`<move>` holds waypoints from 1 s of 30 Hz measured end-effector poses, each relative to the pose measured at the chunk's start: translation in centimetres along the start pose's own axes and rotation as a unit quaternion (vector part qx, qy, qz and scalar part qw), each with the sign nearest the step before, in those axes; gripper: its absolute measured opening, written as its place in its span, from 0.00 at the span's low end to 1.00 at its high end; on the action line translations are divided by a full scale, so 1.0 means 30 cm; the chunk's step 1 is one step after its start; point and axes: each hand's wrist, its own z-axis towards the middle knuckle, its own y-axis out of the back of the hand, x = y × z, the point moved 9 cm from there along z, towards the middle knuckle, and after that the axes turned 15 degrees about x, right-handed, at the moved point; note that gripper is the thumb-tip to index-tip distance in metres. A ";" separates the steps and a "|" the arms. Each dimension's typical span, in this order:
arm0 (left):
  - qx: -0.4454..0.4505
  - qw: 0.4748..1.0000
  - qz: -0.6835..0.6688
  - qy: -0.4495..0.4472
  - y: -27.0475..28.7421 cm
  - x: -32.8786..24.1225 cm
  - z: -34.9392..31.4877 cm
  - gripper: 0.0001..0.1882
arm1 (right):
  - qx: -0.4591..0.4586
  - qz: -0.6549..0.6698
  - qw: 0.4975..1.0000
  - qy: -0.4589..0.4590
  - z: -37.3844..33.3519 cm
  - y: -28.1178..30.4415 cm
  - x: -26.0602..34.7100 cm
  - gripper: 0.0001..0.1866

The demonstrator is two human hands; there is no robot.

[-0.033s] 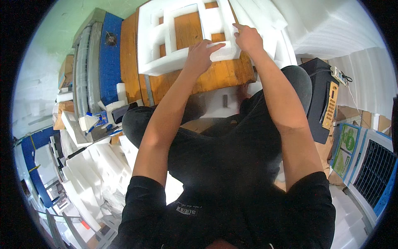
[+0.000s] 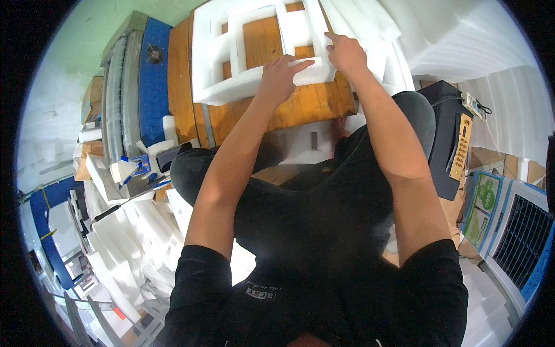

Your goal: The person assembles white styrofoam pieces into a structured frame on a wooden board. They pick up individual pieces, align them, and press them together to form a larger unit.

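A thick white foam frame (image 2: pixel 214 92) with a large rectangular opening and several smaller ones lies on a wooden bench (image 2: pixel 254 118). My left hand (image 2: pixel 280 79) rests on its near wall, one finger stretched to the right along the foam and the others on the wall's top. At the frame's right side is my right hand (image 2: pixel 348 53), its index finger reaching out to the outer wall near the corner. The other right fingers are bent toward the foam and partly hidden. Bench wood shows through the frame's openings.
More white foam sheets (image 2: pixel 370 23) lie beyond my right hand. At the left are wrapped rolls (image 2: pixel 127 81), a blue surface (image 2: pixel 155 87), a dark phone (image 2: pixel 172 155) and foam offcuts (image 2: pixel 133 231). To the right stand a black box (image 2: pixel 442 139), a power strip (image 2: pixel 473 106) and an air cooler (image 2: pixel 520 237).
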 end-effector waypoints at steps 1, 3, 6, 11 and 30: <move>0.004 1.000 -0.001 -0.001 -0.004 0.000 0.000 0.40 | 0.002 0.005 1.000 -0.002 0.002 -0.002 -0.004 0.22; 0.010 1.000 -0.001 -0.003 -0.006 0.003 0.006 0.40 | -0.008 0.005 1.000 0.006 0.009 0.003 -0.001 0.22; 0.009 1.000 0.006 0.009 0.003 0.006 0.023 0.40 | -0.019 0.008 1.000 0.011 0.018 0.013 0.004 0.22; 0.032 0.999 0.020 0.014 -0.002 0.006 0.022 0.41 | -0.010 0.012 1.000 0.015 0.016 0.015 0.012 0.22; 0.057 0.994 -0.087 0.027 0.006 -0.013 0.154 0.18 | 0.178 -0.084 0.973 0.118 0.018 -0.056 -0.023 0.11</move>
